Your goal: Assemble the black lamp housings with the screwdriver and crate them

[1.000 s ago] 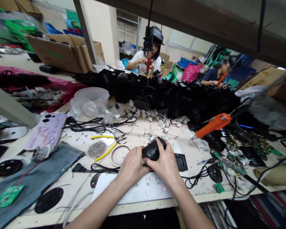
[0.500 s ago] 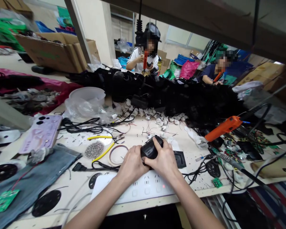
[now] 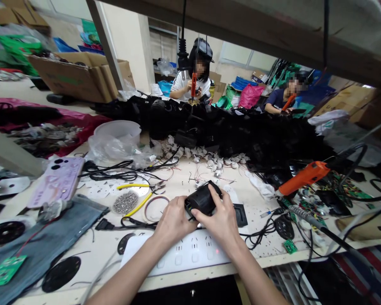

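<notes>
A black plastic housing is held between both hands above the back edge of a white power strip. My left hand grips its left end, fingers bent around the side. Across its right side and top lie the fingers of my right hand, the thumb at the lower front. What is inside the housing is hidden. Just right of my right hand, a flat black rectangular part rests on the table. Yellow-handled cutters and a roll of tape lie to the left.
A heap of black parts spans the back of the table. A dish of screws and a phone are at left. An orange tool and a soldering iron stand at right. Two people sit opposite.
The black housing has turned in my hands, and more of its left end shows. The view has shifted slightly. Both hands keep hold.
</notes>
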Demonstrator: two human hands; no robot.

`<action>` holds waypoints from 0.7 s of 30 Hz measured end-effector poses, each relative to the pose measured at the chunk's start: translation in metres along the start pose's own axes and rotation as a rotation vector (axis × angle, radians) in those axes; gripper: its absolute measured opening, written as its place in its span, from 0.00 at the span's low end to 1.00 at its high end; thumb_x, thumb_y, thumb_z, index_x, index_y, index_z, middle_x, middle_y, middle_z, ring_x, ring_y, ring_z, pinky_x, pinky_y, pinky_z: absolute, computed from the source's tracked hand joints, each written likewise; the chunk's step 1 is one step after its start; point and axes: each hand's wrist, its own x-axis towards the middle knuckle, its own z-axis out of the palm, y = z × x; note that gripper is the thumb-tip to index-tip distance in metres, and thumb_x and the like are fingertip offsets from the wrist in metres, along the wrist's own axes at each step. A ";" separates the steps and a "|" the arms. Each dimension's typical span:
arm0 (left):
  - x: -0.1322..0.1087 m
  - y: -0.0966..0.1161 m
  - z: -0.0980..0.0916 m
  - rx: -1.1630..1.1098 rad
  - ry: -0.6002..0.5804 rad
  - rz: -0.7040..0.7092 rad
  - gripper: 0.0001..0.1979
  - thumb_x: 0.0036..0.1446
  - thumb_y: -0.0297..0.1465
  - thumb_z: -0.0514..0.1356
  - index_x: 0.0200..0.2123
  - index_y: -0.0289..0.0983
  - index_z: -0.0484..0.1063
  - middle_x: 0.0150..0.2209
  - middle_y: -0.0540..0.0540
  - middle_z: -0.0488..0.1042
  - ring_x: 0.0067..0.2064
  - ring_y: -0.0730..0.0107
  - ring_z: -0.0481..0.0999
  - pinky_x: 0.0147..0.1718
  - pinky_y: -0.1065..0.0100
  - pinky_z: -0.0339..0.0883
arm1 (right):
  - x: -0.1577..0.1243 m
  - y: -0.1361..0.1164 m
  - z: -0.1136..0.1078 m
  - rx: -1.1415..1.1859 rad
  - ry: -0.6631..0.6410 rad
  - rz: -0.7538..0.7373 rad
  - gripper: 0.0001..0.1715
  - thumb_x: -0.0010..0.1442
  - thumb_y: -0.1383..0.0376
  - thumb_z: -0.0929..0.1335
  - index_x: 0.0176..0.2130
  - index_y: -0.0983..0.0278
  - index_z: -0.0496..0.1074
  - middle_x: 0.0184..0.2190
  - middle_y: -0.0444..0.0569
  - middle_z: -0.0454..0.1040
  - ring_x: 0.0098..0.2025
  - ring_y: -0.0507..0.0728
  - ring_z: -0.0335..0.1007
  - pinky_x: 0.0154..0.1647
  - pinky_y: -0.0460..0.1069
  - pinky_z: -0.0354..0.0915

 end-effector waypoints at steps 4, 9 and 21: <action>-0.001 0.000 -0.001 -0.008 -0.005 -0.029 0.29 0.44 0.36 0.63 0.50 0.31 0.66 0.45 0.34 0.74 0.48 0.50 0.74 0.44 0.59 0.67 | 0.009 0.021 -0.022 0.108 0.061 0.107 0.43 0.49 0.49 0.72 0.61 0.58 0.63 0.52 0.56 0.67 0.54 0.66 0.68 0.55 0.60 0.65; -0.001 0.001 -0.002 0.022 -0.042 -0.061 0.31 0.44 0.37 0.63 0.51 0.30 0.65 0.46 0.34 0.73 0.48 0.51 0.73 0.46 0.59 0.67 | 0.037 0.070 -0.045 -0.042 0.159 0.226 0.43 0.47 0.49 0.72 0.59 0.61 0.66 0.54 0.61 0.64 0.59 0.79 0.57 0.56 0.71 0.57; -0.004 -0.010 0.001 0.037 -0.008 0.006 0.43 0.43 0.43 0.66 0.60 0.31 0.59 0.54 0.34 0.68 0.57 0.48 0.66 0.56 0.51 0.61 | 0.042 0.075 -0.034 -0.015 0.135 0.131 0.27 0.46 0.51 0.72 0.44 0.61 0.73 0.50 0.59 0.66 0.55 0.79 0.58 0.54 0.73 0.57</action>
